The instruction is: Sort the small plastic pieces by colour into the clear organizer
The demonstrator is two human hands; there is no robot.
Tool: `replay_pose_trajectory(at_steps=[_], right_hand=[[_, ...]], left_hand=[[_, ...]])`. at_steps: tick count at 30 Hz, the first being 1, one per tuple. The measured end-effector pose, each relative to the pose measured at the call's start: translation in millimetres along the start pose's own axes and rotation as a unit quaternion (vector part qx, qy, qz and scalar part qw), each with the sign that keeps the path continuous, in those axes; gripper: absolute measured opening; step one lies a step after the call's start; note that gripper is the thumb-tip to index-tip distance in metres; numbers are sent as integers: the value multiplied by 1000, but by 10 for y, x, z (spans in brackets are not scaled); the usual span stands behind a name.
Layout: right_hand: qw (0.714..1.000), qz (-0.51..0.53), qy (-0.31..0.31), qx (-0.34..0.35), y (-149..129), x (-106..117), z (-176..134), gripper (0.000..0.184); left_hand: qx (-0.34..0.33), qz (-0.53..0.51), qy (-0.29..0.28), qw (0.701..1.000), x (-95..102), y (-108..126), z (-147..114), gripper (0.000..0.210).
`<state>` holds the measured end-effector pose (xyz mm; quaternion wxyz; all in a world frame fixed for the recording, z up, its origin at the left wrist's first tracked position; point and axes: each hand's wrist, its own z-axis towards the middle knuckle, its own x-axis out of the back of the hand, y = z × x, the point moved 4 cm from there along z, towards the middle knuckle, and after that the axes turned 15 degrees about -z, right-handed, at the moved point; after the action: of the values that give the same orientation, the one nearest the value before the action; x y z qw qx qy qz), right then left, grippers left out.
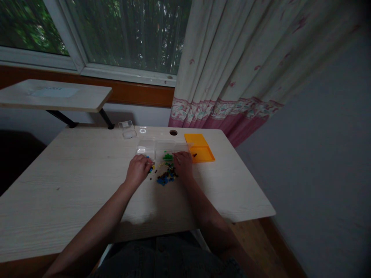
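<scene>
Between my hands lies a loose pile of small plastic building bricks, blue, black, green and pale ones mixed. My left hand is at the pile's left, fingers curled together over a few blue and yellow pieces; what the fingertips hold is too small to make out. On the right, my right hand has its fingers pinched at the near edge of a clear divided plastic tray; its fingertips are partly hidden. Green bricks are grouped in the tray's middle part, close to my right fingertips.
An open orange case with a small dark piece in it stands right of the tray. A small clear box sits open at the back. Behind are a round cable hole, a raised shelf and a curtain.
</scene>
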<state>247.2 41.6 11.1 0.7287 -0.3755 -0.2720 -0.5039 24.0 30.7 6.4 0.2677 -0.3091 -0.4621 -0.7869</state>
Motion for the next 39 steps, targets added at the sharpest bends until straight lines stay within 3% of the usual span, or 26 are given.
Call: replay_pose_trajectory(at_steps=[4, 10, 17, 24, 39], right_hand=[[1000, 17, -6, 23, -38, 8, 4, 18], [987, 65, -58, 133, -245, 24, -46, 17], [978, 80, -66, 183, -363, -20, -110, 25], [977, 86, -41, 189, -401, 0, -113, 19], [978, 76, -40, 190, -381, -8, -108, 20]], left_hand=[[14, -76, 22, 997, 8, 3, 7, 24], [81, -240, 61, 966, -31, -17, 12, 26], [131, -335, 56, 932, -119, 22, -3, 32], [145, -360, 38, 921, -158, 97, -17, 33], [96, -311, 44, 944, -119, 117, -15, 29]])
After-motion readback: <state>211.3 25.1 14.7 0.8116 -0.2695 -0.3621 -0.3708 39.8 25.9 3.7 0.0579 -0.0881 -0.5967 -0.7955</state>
